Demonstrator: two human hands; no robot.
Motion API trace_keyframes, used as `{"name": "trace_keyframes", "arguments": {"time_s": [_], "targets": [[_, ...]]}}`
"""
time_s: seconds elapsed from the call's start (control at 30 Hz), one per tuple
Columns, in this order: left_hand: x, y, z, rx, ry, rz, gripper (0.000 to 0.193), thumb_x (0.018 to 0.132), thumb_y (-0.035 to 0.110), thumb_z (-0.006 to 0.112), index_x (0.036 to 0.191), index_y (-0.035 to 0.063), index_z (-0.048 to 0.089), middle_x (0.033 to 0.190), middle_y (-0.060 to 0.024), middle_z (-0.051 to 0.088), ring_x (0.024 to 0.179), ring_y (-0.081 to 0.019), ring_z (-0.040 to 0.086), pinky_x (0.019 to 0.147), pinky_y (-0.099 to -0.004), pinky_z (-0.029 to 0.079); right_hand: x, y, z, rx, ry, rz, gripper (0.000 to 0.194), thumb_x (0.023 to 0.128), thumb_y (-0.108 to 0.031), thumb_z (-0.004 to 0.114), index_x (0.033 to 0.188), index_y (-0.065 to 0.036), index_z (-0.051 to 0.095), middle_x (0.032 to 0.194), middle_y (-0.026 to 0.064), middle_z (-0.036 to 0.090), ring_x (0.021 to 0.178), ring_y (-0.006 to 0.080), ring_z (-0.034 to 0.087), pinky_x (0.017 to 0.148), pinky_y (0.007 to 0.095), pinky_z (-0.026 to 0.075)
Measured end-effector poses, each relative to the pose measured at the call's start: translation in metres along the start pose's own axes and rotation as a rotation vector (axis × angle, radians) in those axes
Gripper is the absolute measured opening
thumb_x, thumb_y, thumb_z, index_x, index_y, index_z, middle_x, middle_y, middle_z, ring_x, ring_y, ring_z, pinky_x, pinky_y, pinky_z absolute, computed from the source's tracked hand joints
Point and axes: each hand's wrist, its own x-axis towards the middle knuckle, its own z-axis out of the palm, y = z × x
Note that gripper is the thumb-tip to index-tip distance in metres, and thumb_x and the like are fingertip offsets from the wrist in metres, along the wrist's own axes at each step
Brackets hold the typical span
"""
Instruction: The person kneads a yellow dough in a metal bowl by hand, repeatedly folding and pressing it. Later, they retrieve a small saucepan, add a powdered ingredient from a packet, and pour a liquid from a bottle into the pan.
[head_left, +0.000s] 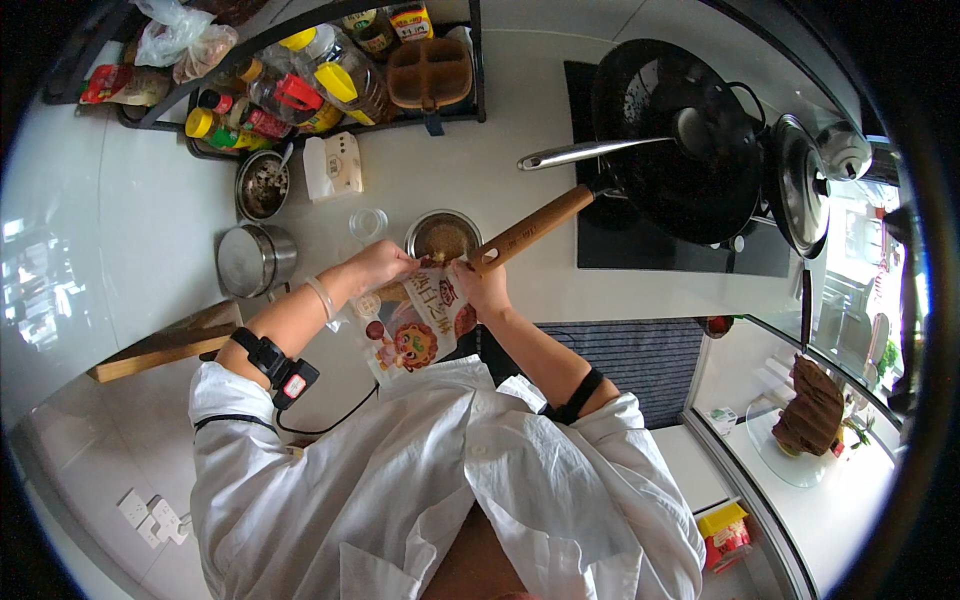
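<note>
A printed plastic food pouch (412, 322) with a cartoon lion on it is held between my two hands, in front of my white shirt. My left hand (386, 264) pinches one upper corner of it; my right hand (482, 287) grips the opposite upper side. The pouch's top edge meets the near rim of a round metal bowl (466, 217). Inside that bowl lies a brown granular food (441, 238), with a paler patch close to the pouch. Whether anything is pouring out is too small to tell. The wok's wooden handle (532, 229) ends just above my right hand.
A black wok (667, 180) with a metal ladle (585, 152) sits on the black cooktop (607, 255). A small glass (368, 223), a tissue pack (334, 166), a metal pot (247, 259) and a bowl with a spoon (262, 184) stand leftward. Bottles (337, 75) fill a black rack (481, 60).
</note>
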Motion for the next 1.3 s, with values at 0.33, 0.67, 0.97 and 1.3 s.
{"name": "trace_keyframes", "arguments": {"time_s": [0.33, 0.67, 0.97, 1.3], "targets": [[-0.012, -0.026, 0.021, 0.084, 0.158, 0.210, 0.037, 0.099, 0.032, 0.060, 0.097, -0.0029, 0.071, 0.076, 0.0007, 0.065, 0.072, -0.0064, 0.049, 0.066, -0.0293, 0.045, -0.023, -0.029, -0.005, -0.331, 0.081, -0.284, 0.022, 0.087, -0.018, 0.069, 0.086, 0.003, 0.061, 0.072, 0.0201, 0.064, 0.067, 0.0373, 0.063, 0.059, 0.0405, 0.048], [-0.026, -0.027, 0.032, -0.025, 0.260, 0.285, 0.033, 0.098, 0.029, 0.060, 0.095, -0.0026, 0.069, 0.068, -0.0044, 0.061, 0.068, -0.0078, 0.049, 0.065, -0.0304, 0.047, -0.036, -0.039, -0.004, -0.377, 0.100, -0.311, 0.027, 0.090, -0.023, 0.065, 0.080, 0.003, 0.063, 0.069, 0.0239, 0.063, 0.066, 0.0426, 0.064, 0.055, 0.0456, 0.048], [-0.052, -0.040, -0.008, -0.026, 0.358, 0.313, 0.033, 0.097, 0.028, 0.060, 0.101, -0.0033, 0.070, 0.071, -0.0074, 0.064, 0.068, -0.0110, 0.052, 0.067, -0.0301, 0.047, -0.021, -0.062, 0.039, -0.230, 0.096, -0.458, 0.037, 0.087, -0.018, 0.070, 0.066, 0.002, 0.048, 0.059, 0.0183, 0.050, 0.051, 0.0341, 0.047, 0.051, 0.0403, 0.040], [-0.072, -0.042, -0.080, 0.011, 0.325, 0.036, 0.035, 0.098, 0.029, 0.060, 0.112, -0.0011, 0.070, 0.100, -0.0078, 0.072, 0.088, -0.0134, 0.061, 0.081, -0.0308, 0.048, 0.020, -0.073, 0.105, -0.303, -0.078, -0.285, 0.034, 0.087, -0.025, 0.068, 0.075, 0.006, 0.061, 0.069, 0.0222, 0.060, 0.060, 0.0360, 0.056, 0.059, 0.0431, 0.046]]}}
